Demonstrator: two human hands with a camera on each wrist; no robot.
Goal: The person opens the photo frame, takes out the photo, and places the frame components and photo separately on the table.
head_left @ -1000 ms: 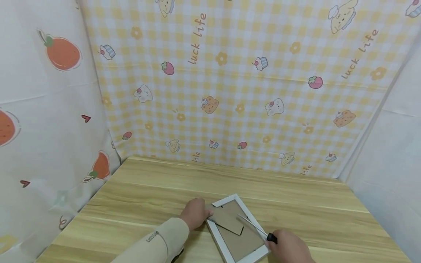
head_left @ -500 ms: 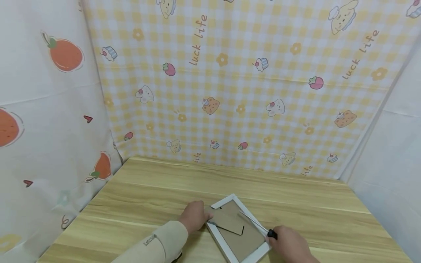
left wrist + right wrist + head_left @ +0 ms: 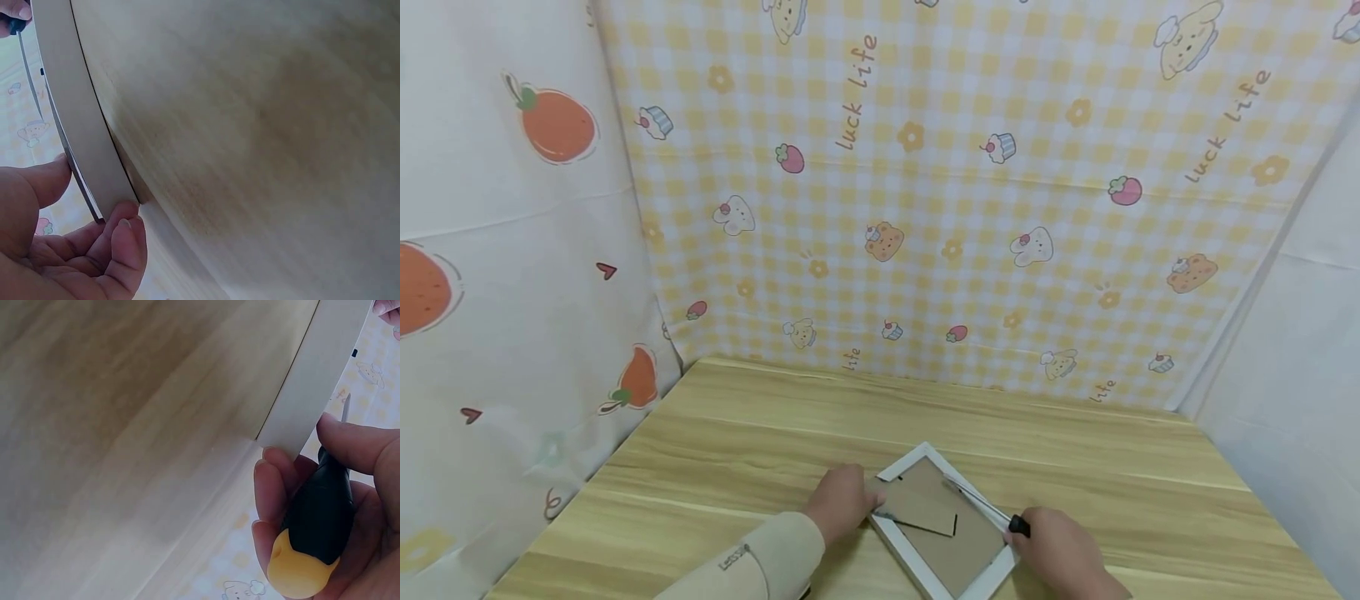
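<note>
A white picture frame lies back side up on the table, turned at an angle. Its brown backing board carries a stand flap with a dark edge. My left hand grips the left corner, thumb over the flap and fingers at the frame's outer side. In my right hand is a screwdriver with a black and yellow handle. Its thin metal shaft points away to the left, over the frame's right border. Fingertips of that hand touch the frame's near right corner.
The wood-grain table extends around the frame on all sides. Behind it hangs a yellow checked cloth, and white cloths close off both sides.
The picture frame has turned slightly counterclockwise, its far corner shifting left and its right corner moving away from me. Both hands keep their hold, and the screwdriver stays over the right border.
</note>
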